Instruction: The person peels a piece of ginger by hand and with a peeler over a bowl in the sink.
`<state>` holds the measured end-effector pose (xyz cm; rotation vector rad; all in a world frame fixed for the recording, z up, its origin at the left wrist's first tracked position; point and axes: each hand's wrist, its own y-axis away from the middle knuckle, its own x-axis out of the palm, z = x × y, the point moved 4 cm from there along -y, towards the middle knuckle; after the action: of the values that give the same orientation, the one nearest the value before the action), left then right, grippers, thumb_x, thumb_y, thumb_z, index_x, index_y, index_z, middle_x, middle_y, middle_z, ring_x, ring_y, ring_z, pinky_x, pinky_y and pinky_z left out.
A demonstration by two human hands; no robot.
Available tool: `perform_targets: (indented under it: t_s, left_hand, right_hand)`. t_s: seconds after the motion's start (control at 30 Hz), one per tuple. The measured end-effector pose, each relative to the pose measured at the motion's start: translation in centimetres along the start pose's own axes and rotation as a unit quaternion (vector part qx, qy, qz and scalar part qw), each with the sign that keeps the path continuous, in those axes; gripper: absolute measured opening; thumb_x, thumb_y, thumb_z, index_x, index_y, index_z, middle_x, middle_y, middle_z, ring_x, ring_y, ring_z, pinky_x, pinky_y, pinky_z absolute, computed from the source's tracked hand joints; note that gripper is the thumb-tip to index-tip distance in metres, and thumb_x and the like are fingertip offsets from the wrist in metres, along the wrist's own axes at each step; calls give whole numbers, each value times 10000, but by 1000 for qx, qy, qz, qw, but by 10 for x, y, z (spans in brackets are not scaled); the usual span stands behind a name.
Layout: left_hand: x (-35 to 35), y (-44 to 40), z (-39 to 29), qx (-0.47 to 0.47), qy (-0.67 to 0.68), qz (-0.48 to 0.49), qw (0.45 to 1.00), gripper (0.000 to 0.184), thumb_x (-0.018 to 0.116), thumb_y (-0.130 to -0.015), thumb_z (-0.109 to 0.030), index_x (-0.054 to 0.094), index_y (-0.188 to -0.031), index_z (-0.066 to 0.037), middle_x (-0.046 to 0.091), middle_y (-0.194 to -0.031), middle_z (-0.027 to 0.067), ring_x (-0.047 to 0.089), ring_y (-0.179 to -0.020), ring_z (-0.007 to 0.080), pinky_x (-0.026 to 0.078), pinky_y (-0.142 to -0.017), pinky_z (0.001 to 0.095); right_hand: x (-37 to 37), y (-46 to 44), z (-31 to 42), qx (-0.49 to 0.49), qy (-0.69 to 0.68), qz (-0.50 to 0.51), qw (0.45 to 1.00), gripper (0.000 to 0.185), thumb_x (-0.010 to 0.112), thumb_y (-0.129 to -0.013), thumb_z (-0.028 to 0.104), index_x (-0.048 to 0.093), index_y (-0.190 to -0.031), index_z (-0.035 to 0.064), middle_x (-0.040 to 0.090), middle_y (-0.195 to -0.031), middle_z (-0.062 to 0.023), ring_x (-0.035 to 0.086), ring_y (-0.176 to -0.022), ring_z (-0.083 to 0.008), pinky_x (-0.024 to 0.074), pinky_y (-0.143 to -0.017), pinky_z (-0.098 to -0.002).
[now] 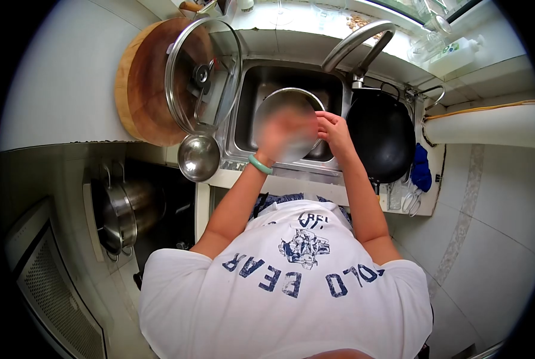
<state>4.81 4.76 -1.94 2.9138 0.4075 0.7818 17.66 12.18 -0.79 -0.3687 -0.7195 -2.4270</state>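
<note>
A round metal-rimmed vessel [306, 92] sits in the steel sink [249, 84]; a blurred patch covers much of it and hides its contents. My left hand [273, 133], with a green bangle at its wrist, is over the vessel's left part, its fingers lost in the blur. At the vessel's right rim is my right hand [332, 129], its fingers bent and close together, their tips running into the blurred patch. What they hold, if anything, is hidden. The faucet [358, 51] arches above the sink's back right corner.
Left of the sink stand a glass lid [187, 78], a round wooden board [137, 81] and a steel ladle or bowl [198, 157]. A black wok [380, 134] is on the right, beside a blue cloth [421, 169]. A pump bottle [456, 57] stands on the windowsill.
</note>
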Motion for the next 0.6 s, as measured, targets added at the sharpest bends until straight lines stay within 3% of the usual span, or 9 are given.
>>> perform_targets:
  t_s: [0.07,0.2,0.33,0.43,0.6]
  left_hand:
    - [-24,-13,27,9,-18,0,1000,89,544,-843,0,536,-923,-36,586,-875,39,592,-781,119,521,-738,255]
    - [-30,-29,29,39,-75,4,996,95,537,-852,-13,532,-938,-54,575,-917,24,576,-834,118,516,-759,261]
    - [-23,-45,23,5,32,23,999,95,544,-860,-51,532,-953,-62,578,-914,25,574,-831,120,514,-757,255]
    - [-14,-55,11,20,15,45,999,96,544,-865,-69,533,-959,-57,581,-905,32,575,-821,121,510,-765,256]
    - [-20,-74,13,10,46,56,997,97,548,-862,-69,538,-955,-44,581,-901,38,577,-812,122,510,-760,254]
  right_hand:
    - [-21,-10,3,-69,85,-12,994,227,578,-834,174,638,-966,-1,645,-794,-83,601,-629,-112,490,-571,-205]
    - [-90,-33,40,-226,312,-214,898,198,586,-828,188,679,-876,20,644,-660,-49,557,-540,-73,448,-529,-217]
    - [-153,-54,63,-270,415,-314,810,207,587,-821,189,664,-953,50,649,-706,-122,615,-610,-187,469,-602,-288]
    - [-184,-67,59,-214,469,-341,786,192,591,-812,187,665,-943,68,634,-701,-133,620,-646,-234,464,-621,-320]
    - [-200,-76,48,-225,471,-345,780,160,587,-804,169,664,-856,38,617,-660,-131,605,-619,-263,460,-602,-330]
